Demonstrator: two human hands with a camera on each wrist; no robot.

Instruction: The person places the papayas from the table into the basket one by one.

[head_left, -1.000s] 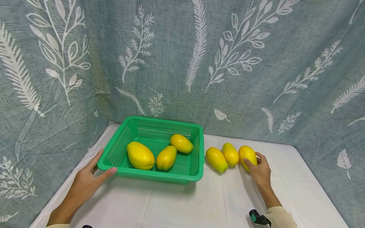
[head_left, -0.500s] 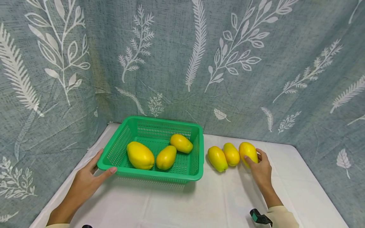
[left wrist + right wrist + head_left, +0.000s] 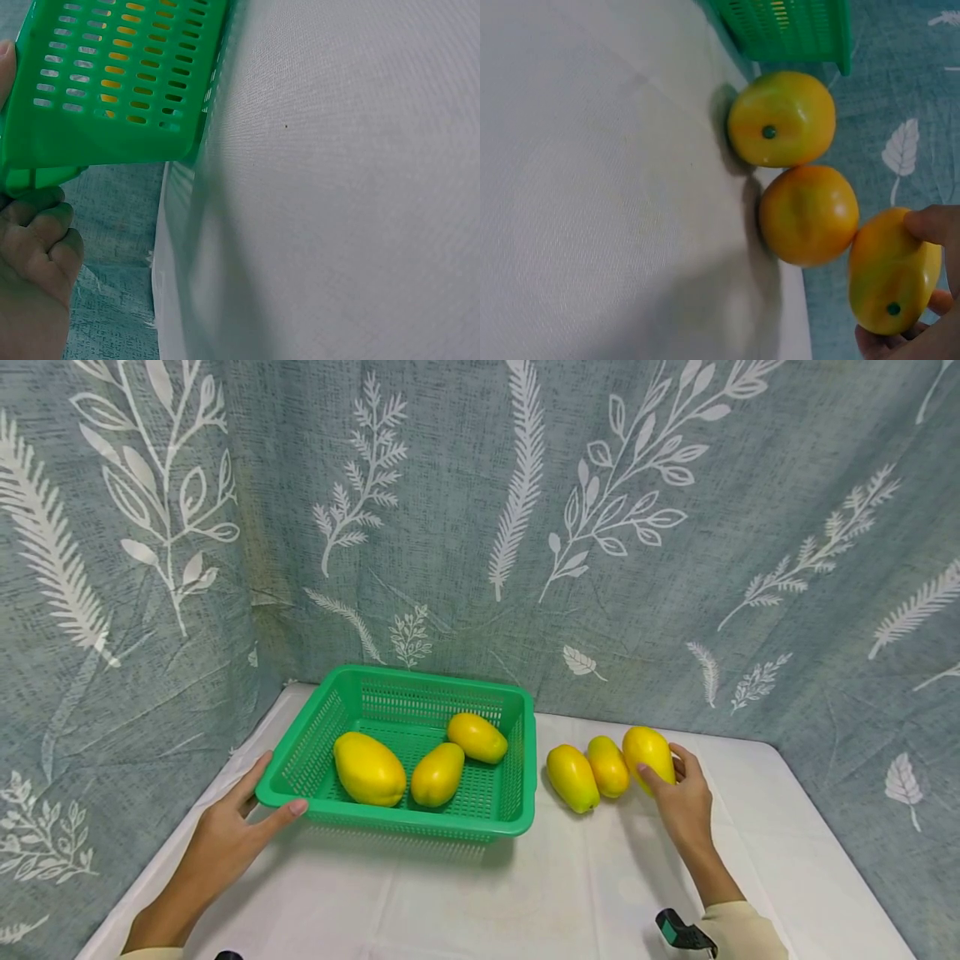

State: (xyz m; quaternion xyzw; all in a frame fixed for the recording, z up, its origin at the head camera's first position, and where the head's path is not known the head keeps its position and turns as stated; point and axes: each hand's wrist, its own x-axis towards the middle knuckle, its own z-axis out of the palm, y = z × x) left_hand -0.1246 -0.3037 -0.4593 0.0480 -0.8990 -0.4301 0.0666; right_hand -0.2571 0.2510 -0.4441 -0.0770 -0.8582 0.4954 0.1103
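My left hand [image 3: 225, 831] holds the front left corner of a green plastic basket [image 3: 420, 818], thumb over the front rim; the left wrist view shows fingers [image 3: 49, 225] curled under the rim. Inside lie three yellow papayas, a large one [image 3: 370, 770], one in the middle [image 3: 438, 775] and one at the back [image 3: 477, 738]. My right hand [image 3: 686, 793] grips another yellow papaya [image 3: 648, 758], thumb on the near side and fingers behind it. In the right wrist view this held papaya [image 3: 895, 271] is raised off the table, beside two papayas lying there.
Right of the basket, a green-tipped papaya [image 3: 572, 778] and another papaya [image 3: 608, 767] lie side by side on the white tablecloth [image 3: 420, 902]. A blue-grey leaf-patterned curtain [image 3: 450, 527] hangs close behind and along both sides of the table.
My right hand has lifted its papaya up and slightly to the left. The two papayas beside it shifted a little early on. My left hand and the basket stay still.
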